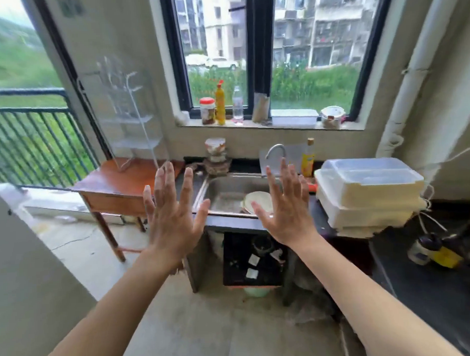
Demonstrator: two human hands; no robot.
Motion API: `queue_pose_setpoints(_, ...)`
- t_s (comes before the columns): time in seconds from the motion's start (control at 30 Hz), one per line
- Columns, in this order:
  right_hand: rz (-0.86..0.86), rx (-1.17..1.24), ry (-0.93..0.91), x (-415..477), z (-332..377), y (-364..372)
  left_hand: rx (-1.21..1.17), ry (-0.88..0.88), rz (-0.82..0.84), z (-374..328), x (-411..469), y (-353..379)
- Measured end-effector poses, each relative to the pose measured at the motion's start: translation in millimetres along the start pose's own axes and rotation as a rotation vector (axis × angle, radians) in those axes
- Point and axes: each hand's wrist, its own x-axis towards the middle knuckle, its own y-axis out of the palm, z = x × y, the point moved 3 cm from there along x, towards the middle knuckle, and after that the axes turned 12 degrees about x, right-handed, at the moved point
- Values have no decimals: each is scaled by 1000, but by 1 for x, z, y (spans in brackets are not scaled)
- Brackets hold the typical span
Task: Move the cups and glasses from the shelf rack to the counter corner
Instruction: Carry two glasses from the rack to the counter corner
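1. Shelf rack (130, 120): stands on the wooden desk (115, 183), left of the sink (224, 194). Blurred; cups on it too faint to make out.
2. Left hand (173, 215), right hand (286, 210): both raised, fingers spread, holding nothing, apart from the rack.
3. Stacked plastic boxes (369, 193) right of the sink.

1. A black-framed window (252, 56) in the pale wall (141, 34) looks onto apartment blocks and greenery, letting in daylight.
2. At left, a dark balcony railing (33, 138) stands before a green hillside.
3. A small wooden table (113, 188) stands on the cracked concrete floor (194, 327).
4. A white pipe (417, 62) climbs the right corner.
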Motion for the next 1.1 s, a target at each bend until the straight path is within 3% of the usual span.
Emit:
queue_pose_setpoints(0.3, 130, 152, -128, 129, 106, 151, 155, -174, 43, 171, 67, 30)
queue_pose_setpoints(0.77, 174, 320, -212, 367, 76, 325, 166, -329, 115, 274, 253, 185)
queue_pose_setpoints(1.1, 225, 383, -332, 535, 116, 424, 101, -421, 37, 387, 375, 249)
